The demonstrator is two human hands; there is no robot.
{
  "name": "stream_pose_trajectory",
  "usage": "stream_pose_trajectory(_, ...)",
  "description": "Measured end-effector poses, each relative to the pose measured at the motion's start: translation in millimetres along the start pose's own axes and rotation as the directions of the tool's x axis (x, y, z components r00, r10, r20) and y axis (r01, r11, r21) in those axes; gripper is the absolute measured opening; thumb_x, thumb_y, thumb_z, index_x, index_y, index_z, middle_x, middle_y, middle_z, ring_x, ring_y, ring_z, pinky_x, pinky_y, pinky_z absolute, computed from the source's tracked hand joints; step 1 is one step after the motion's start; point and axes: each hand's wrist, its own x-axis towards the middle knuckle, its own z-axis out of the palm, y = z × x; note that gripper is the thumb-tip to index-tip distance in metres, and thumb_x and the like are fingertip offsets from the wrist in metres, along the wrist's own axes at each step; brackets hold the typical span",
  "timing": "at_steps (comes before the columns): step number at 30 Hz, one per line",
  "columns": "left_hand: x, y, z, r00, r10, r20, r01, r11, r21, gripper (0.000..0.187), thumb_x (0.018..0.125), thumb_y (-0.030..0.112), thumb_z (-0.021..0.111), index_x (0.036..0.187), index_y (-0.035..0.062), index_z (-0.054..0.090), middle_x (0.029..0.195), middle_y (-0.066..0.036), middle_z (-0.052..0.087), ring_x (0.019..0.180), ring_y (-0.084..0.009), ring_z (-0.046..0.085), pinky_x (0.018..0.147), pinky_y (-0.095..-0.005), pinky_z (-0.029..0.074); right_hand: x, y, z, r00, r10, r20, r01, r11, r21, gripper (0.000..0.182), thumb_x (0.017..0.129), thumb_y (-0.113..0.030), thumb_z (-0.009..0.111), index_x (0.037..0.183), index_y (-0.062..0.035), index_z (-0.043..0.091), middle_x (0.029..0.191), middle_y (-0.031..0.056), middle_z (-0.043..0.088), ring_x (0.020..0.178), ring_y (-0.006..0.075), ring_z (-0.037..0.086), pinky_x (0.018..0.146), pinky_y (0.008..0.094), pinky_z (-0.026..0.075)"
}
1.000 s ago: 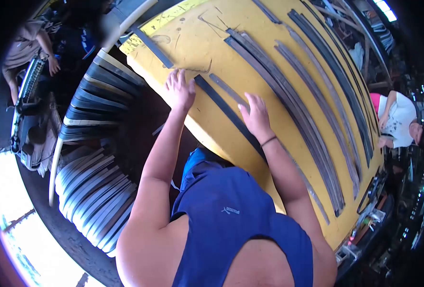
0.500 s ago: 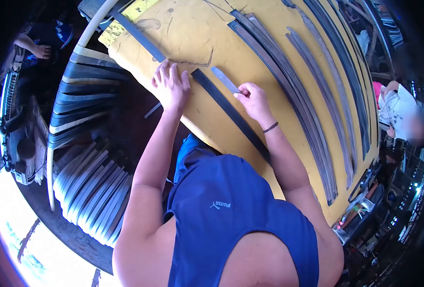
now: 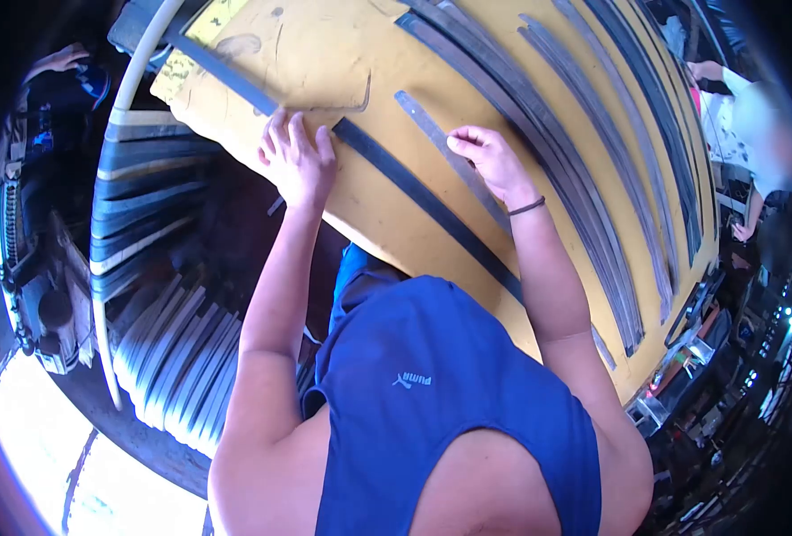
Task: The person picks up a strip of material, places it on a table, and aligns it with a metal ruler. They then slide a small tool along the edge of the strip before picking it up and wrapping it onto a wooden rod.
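My left hand (image 3: 298, 163) lies with its fingers spread on the yellow tabletop (image 3: 374, 201), fingertips at the lower end of a dark flat strip (image 3: 226, 76). A black strip (image 3: 418, 196) begins just right of that hand and runs diagonally toward my body. Beside it lies a narrower grey strip (image 3: 432, 128) with a rounded end. My right hand (image 3: 494, 163) has thumb and forefinger closed at the edge of this grey strip, part of which the hand hides. A dark band circles the right wrist.
Several long dark strips (image 3: 539, 134) lie across the table to the right. Left of the table, a pale curved pole (image 3: 101, 268) carries hanging dark strips (image 3: 150, 183); a stack of light strips (image 3: 177, 362) stands below. Another person (image 3: 758, 134) is at the far right.
The grey strip now shows farther past my right hand, toward my body, and looks less shiny. The view has shifted, so the table appears farther left and higher.
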Motion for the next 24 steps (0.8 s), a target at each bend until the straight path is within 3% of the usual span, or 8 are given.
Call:
stream_pose_trajectory(1,4.5,1.2,2.6,1.000,0.001,-0.007,-0.001,1.000,-0.004,0.039,0.084,0.029,0.066,0.116,0.0079,0.060,0.130,-0.012,0.051,0.124,-0.0326,0.044,0.103,-0.0484,0.031,0.2,1.7,-4.5,0.998,0.060,0.022,-0.061,0.995,0.082,0.016,0.093,-0.014,0.066,0.098,0.0002,0.069,0.083,-0.0026,0.064,0.072,0.0054,0.056,0.066,0.0215,0.046)
stream_pose_trajectory(4,-0.4,0.4,1.5,1.000,-0.010,0.008,0.010,1.000,-0.010,0.038,0.084,0.029,0.066,0.116,0.0085,0.060,0.131,-0.011,0.051,0.125,-0.0322,0.043,0.104,-0.0482,0.030,0.0,10.0,-7.0,0.998,0.058,-0.027,-0.056,0.996,0.075,0.014,0.093,-0.014,0.066,0.097,-0.0005,0.069,0.082,-0.0019,0.064,0.071,0.0043,0.055,0.064,0.0207,0.045)
stream_pose_trajectory(8,-2.0,0.2,-0.7,1.000,-0.024,0.006,0.024,0.999,-0.021,0.038,0.085,0.030,0.066,0.116,0.0087,0.060,0.131,-0.011,0.051,0.126,-0.0312,0.043,0.105,-0.0479,0.030,3.5,24.6,-1.8,0.986,-0.113,-0.127,0.087,0.978,-0.191,0.015,0.090,-0.011,0.068,0.098,0.0014,0.070,0.083,-0.0002,0.066,0.072,0.0064,0.056,0.066,0.0222,0.046)
stream_pose_trajectory(14,-2.2,0.1,-1.7,0.999,-0.032,0.016,0.032,0.999,-0.005,0.039,0.086,0.031,0.065,0.117,0.0085,0.060,0.132,-0.011,0.050,0.127,-0.0298,0.043,0.106,-0.0480,0.029,4.3,19.0,-0.5,0.984,-0.122,-0.128,0.079,0.952,-0.296,0.017,0.089,-0.011,0.069,0.098,0.0029,0.070,0.083,0.0018,0.068,0.072,0.0073,0.057,0.065,0.0239,0.046)
stream_pose_trajectory(24,-1.7,0.4,-3.3,0.999,-0.045,0.021,0.045,0.999,-0.021,0.040,0.085,0.031,0.065,0.118,0.0081,0.061,0.132,-0.011,0.051,0.127,-0.0296,0.043,0.107,-0.0478,0.028,4.7,19.3,-0.4,0.986,-0.106,-0.128,0.065,0.954,-0.293,0.019,0.089,-0.011,0.069,0.100,0.0034,0.070,0.083,0.0032,0.068,0.072,0.0084,0.058,0.065,0.0241,0.047)
